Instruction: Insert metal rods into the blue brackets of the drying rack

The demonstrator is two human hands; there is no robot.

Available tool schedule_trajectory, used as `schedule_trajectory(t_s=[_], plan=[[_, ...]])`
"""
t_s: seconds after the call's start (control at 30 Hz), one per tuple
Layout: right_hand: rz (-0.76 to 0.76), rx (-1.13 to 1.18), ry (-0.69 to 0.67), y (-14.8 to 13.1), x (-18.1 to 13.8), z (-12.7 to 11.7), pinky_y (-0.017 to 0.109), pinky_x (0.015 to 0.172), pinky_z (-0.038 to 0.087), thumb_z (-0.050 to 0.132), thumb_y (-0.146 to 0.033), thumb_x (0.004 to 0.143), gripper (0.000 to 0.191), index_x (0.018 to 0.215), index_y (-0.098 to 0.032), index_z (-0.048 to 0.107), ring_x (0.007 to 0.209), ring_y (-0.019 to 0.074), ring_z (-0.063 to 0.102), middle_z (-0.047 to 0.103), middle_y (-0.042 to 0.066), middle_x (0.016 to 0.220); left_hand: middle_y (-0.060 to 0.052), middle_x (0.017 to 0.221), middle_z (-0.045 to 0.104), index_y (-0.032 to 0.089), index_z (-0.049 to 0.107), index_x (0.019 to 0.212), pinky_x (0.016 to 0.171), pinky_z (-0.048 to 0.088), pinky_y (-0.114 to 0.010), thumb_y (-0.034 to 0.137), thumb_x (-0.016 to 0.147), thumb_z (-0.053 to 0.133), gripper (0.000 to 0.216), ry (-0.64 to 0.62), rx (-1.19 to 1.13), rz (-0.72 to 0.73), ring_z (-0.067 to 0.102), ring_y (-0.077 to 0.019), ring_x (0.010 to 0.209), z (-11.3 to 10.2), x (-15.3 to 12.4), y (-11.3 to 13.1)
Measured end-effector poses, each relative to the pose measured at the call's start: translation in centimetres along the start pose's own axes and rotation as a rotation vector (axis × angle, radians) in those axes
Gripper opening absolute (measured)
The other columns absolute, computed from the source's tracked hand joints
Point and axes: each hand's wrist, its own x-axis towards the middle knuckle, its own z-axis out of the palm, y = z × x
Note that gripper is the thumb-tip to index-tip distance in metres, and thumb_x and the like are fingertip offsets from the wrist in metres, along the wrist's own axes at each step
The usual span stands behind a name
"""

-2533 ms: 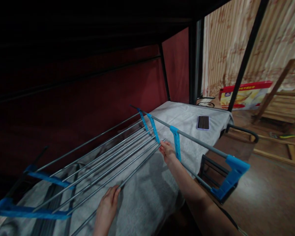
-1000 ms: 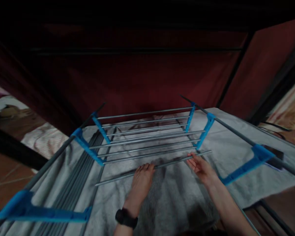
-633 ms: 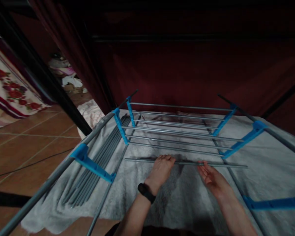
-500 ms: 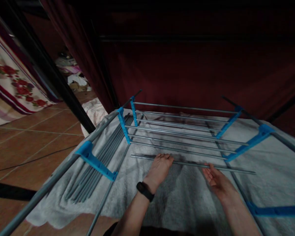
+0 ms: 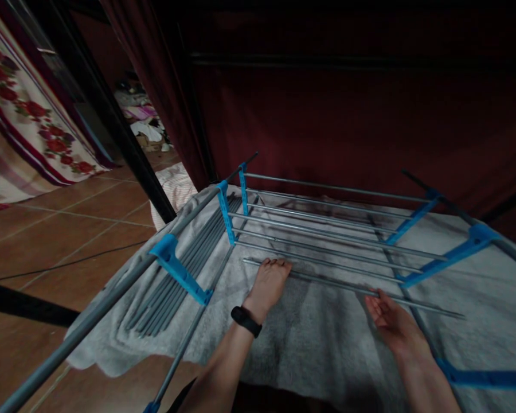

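Note:
A loose grey metal rod (image 5: pixel 327 281) lies slanted across a grey towel (image 5: pixel 318 338), just in front of a drying rack's fitted rods (image 5: pixel 327 229). My left hand (image 5: pixel 269 281), with a black band at the wrist, curls its fingers over the rod's left part. My right hand (image 5: pixel 389 315) holds the rod further right from below, palm turned up and fingers closed round it. Blue plastic brackets (image 5: pixel 227 212) join the fitted rods to the rack's grey side tubes (image 5: pixel 112 292).
A bundle of spare grey rods (image 5: pixel 176 275) lies on the towel at the left, under a blue bracket (image 5: pixel 178 269). More blue brackets (image 5: pixel 451 255) sit at the right. A dark red wall rises behind. Tiled floor, a black post and a flowered cloth (image 5: pixel 34 120) are at the left.
My view has swung left. Both hands have carried the loose rod leftward, so its left end now lies near the left blue bracket.

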Motion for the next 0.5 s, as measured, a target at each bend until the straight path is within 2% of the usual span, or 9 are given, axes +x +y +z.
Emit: schedule_trajectory(t_s=[0.37, 0.5], plan=[[0.023, -0.006, 0.019, -0.1, -0.51, 0.46, 0.021, 0.072, 0.066, 0.056, -0.002, 0.092, 0.022, 0.085, -0.019, 0.068, 0.068, 0.012, 0.075, 0.075, 0.002, 0.077, -0.009, 0.108, 0.074, 0.019, 0.07, 0.107, 0.104, 0.047, -0.04, 0.008, 0.099, 0.044, 0.03, 0.005, -0.001, 0.057, 0.069, -0.0225, 0.106, 0.47, 0.17, 0.23], [0.027, -0.008, -0.037, -0.06, -0.87, 0.66, 0.023, 0.077, 0.066, 0.056, -0.002, 0.091, 0.021, 0.089, -0.017, 0.07, 0.075, 0.0124, 0.077, 0.076, 0.004, 0.083, -0.009, 0.109, 0.074, 0.02, 0.07, 0.107, 0.105, 0.045, -0.039, 0.01, 0.1, 0.045, 0.028, 0.02, -0.027, 0.065, 0.068, -0.0221, 0.106, 0.61, 0.41, 0.47]])
